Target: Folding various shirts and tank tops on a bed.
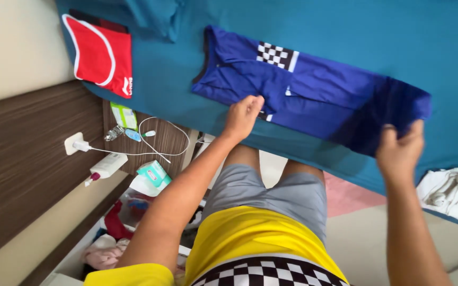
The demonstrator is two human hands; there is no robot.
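A dark blue shirt [314, 90] with a black-and-white checkered patch lies folded lengthwise on the teal bed sheet [345, 32]. My left hand [242, 114] pinches the shirt's near edge around its middle. My right hand [398, 151] grips the shirt's right end, which is lifted and curled off the bed. A red garment [102, 55] with white trim lies folded at the bed's left corner.
A white cloth [451, 193] lies on the bed at the right. A bedside shelf [165, 140] holds a charger cable, a white bottle [104, 168], and a tissue pack [153, 173]. An open drawer [112, 238] with clothes stands below left. My legs stand against the bed's edge.
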